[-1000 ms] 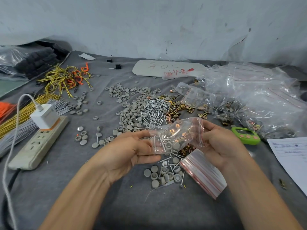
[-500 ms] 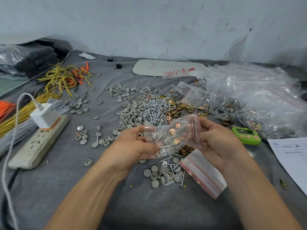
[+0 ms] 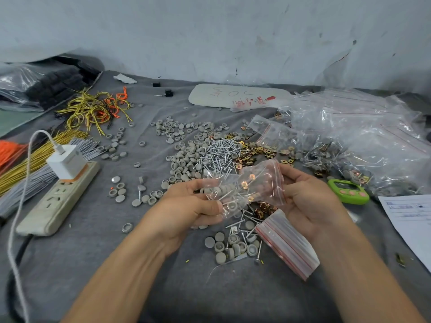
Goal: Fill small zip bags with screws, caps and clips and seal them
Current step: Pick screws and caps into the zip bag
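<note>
Since a second ago the zip bag (image 3: 247,183) has crumpled further and tipped, its load sliding toward the left hand (image 3: 186,206); both hands sit much where they were, just above the counter (image 3: 116,264). Left fingers and thumb pinch the bag's bottom end; the right hand (image 3: 307,199) holds the red-striped mouth end between curled fingers. Inside show screws, grey caps and a few copper clips, so filling looks done for this bag; whether the zip is pressed closed I cannot tell, and sealing seems the step in hand. Many filled bags (image 3: 349,136) lie heaped to the right; a stack of empty bags (image 3: 286,245) waits below the right hand; loose screws (image 3: 221,152), caps (image 3: 184,159) and clips (image 3: 249,155) remain in plenty, so much work is left.
</note>
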`<state>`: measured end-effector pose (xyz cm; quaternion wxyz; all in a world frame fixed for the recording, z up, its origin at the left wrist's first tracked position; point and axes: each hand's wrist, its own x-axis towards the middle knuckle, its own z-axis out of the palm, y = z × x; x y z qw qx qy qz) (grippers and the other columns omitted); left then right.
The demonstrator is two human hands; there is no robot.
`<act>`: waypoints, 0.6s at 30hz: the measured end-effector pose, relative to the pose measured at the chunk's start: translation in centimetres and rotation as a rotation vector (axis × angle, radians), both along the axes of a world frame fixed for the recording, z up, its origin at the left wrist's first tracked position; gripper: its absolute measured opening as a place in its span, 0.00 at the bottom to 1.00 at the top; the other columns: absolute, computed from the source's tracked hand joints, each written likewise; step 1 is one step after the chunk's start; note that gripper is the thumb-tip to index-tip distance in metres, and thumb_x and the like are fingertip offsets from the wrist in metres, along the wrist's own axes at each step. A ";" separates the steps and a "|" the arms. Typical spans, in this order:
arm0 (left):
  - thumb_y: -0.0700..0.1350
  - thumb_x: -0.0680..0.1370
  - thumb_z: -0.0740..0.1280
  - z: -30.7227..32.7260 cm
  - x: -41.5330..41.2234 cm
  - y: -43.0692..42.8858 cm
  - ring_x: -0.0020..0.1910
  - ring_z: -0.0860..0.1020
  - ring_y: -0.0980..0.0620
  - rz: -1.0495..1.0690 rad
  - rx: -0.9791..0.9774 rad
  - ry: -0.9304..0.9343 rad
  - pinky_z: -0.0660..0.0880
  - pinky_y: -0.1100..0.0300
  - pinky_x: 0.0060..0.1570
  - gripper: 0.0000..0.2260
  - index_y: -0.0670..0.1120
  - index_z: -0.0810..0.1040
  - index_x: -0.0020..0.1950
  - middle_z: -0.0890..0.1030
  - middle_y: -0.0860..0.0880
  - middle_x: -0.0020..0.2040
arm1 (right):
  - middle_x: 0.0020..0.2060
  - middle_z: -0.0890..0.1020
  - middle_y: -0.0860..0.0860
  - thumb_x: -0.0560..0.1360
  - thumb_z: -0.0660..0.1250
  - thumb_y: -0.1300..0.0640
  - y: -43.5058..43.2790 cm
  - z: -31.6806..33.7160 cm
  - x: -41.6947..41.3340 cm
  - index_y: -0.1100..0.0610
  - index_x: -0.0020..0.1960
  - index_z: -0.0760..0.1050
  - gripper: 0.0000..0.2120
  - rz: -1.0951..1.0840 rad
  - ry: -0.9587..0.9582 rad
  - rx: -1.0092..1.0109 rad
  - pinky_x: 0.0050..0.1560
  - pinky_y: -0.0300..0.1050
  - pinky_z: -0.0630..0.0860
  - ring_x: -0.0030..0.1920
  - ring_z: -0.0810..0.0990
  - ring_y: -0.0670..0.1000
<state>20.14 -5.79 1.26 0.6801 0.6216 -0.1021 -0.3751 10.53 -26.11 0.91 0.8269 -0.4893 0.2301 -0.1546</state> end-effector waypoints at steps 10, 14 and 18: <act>0.30 0.78 0.69 0.2 0.2 0.6 0.40 0.86 0.50 0.002 0.024 -0.002 0.82 0.63 0.34 0.13 0.40 0.80 0.60 0.86 0.38 0.49 | 0.41 0.87 0.55 0.74 0.56 0.82 0.5 0.2 0.3 0.61 0.57 0.82 0.25 0.001 0.003 -0.031 0.36 0.45 0.83 0.35 0.85 0.49; 0.33 0.82 0.63 0.3 0.2 0.7 0.40 0.87 0.47 0.018 0.033 0.038 0.83 0.59 0.34 0.09 0.38 0.80 0.60 0.86 0.36 0.49 | 0.41 0.87 0.56 0.73 0.55 0.83 0.8 0.3 0.5 0.61 0.56 0.82 0.27 -0.010 0.034 -0.079 0.35 0.45 0.83 0.36 0.86 0.51; 0.40 0.85 0.60 0.5 0.3 1.2 0.42 0.87 0.45 0.038 0.034 0.061 0.83 0.57 0.34 0.11 0.40 0.82 0.59 0.87 0.38 0.48 | 0.40 0.87 0.55 0.73 0.54 0.84 1.1 0.4 0.7 0.62 0.58 0.81 0.27 -0.026 0.051 -0.109 0.37 0.46 0.84 0.36 0.85 0.51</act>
